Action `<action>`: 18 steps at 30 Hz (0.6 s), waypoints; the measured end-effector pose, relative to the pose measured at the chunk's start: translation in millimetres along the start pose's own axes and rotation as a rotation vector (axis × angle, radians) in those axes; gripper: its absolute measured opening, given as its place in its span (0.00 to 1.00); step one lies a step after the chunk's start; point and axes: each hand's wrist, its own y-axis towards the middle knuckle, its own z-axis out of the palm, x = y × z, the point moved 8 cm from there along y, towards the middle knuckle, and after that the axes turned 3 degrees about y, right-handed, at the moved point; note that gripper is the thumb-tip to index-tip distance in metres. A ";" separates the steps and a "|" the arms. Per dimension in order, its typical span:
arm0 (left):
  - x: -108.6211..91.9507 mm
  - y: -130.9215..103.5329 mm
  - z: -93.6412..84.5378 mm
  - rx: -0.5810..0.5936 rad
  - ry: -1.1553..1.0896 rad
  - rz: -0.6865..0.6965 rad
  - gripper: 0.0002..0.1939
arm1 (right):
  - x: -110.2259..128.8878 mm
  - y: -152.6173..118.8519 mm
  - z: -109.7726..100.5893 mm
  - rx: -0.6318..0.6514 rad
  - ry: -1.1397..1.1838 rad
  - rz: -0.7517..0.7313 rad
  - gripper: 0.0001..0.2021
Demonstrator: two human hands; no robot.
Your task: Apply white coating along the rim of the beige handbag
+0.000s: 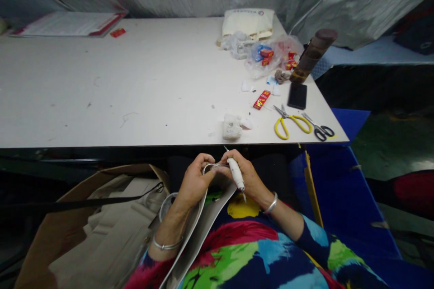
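Just below the table's front edge, my left hand (195, 183) is closed on the top edge of a folded pale beige sheet of material (212, 210), which hangs down over my lap. Close beside it, my right hand (247, 174) grips a white-handled awl (236, 174). Its thin metal tip points up and left, and a second metal end sticks out below the hand. My right fingertips meet the same edge of the sheet near the left ones. What lies between the fingertips is partly hidden.
A white table (135, 86) holds a whitish block (232, 127), yellow-handled scissors (292, 123), black-handled scissors (320, 130), a phone (297, 95), a small red box (262, 99), plastic bags and a bottle (312, 56). A cardboard box (50, 239) with beige pieces stands left.
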 end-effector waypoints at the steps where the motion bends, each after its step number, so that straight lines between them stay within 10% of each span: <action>1: 1.2 -0.7 2.0 0.011 -0.026 -0.011 0.13 | -0.1 0.6 1.6 0.008 0.012 0.005 0.14; 12: -10.7 -8.3 5.4 0.197 -0.299 -0.009 0.20 | 19.1 -7.1 4.5 -0.032 -0.034 -0.107 0.08; 18: -14.5 -19.2 -22.4 0.050 -0.610 0.029 0.29 | 47.8 -29.7 -6.5 -0.154 -0.031 -0.215 0.07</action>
